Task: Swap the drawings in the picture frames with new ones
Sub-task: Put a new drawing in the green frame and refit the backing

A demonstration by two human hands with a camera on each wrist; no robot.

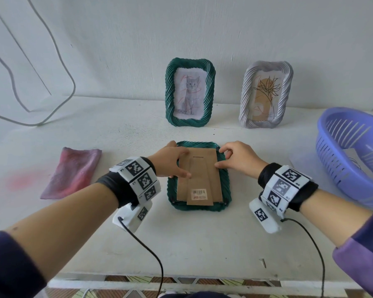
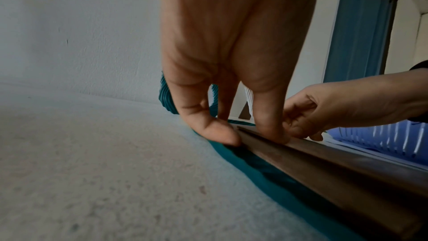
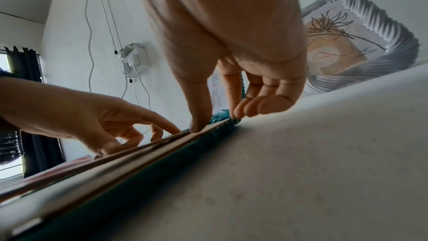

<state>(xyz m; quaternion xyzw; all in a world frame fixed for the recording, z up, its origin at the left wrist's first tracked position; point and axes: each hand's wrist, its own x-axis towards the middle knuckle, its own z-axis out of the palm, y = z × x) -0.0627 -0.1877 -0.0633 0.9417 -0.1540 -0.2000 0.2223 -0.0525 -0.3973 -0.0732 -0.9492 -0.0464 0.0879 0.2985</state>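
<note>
A green picture frame (image 1: 199, 176) lies face down in the middle of the white bench (image 1: 116, 233), its brown cardboard backing (image 1: 199, 175) turned up, with the fold-out stand flat along the middle and a barcode sticker (image 1: 199, 192) near the end closest to the front edge. The left hand (image 1: 170, 161) rests on the far left part of the backing: in the left wrist view its thumb (image 2: 271, 122) and a finger (image 2: 215, 131) press down with fairly straight tips at the backing's edge where it meets the green rim, so the hand is pressing rather than clasping anything. The right hand (image 1: 238, 158) is at the far right corner of the frame; its thumb (image 3: 200, 116) pushes on the cardboard edge while the other fingers (image 3: 261, 105) are curled, their tips at the frame's outer rim, and I cannot tell whether they actually pinch a tab there. Both wrists carry bands with black-and-white markers and cabled cameras. Toward the back edge, against the wall, stand two more frames upright and well apart from the one being handled: a green one with a cat drawing (image 1: 190, 92) and, to its right, a white one with a flower drawing (image 1: 266, 94). A pink cloth (image 1: 72, 172) lies flat toward the left edge of the bench, and a purple slotted basket (image 1: 353, 155) sits at the right edge.
</note>
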